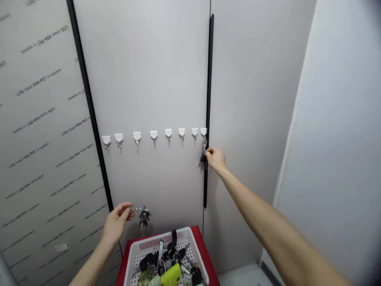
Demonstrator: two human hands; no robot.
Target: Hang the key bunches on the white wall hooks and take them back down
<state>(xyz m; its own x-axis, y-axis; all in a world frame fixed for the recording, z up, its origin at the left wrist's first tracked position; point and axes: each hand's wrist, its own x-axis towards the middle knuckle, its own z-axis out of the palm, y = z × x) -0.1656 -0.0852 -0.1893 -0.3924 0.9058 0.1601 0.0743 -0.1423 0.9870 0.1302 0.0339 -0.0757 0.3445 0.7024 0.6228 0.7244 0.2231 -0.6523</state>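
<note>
My left hand (116,222) pinches the end of a short chain, and a bunch of keys (144,218) dangles from it, in front of the cabinet door and above the basket's left corner. Farther up, my right hand (216,158) has its fingers closed at a key set (204,155) with a metal clasp and a dark fob. That clasp is at the rightmost white hook (203,132), beside the long black handle. Fingers partly cover the key set.
Several other white adhesive hooks (153,136) line the door to the left. Below, a white plastic basket (193,242) full of keys and fobs, with a yellow-green case (171,275), stands on a red surface (212,270). A pale wall (333,139) rises at the right.
</note>
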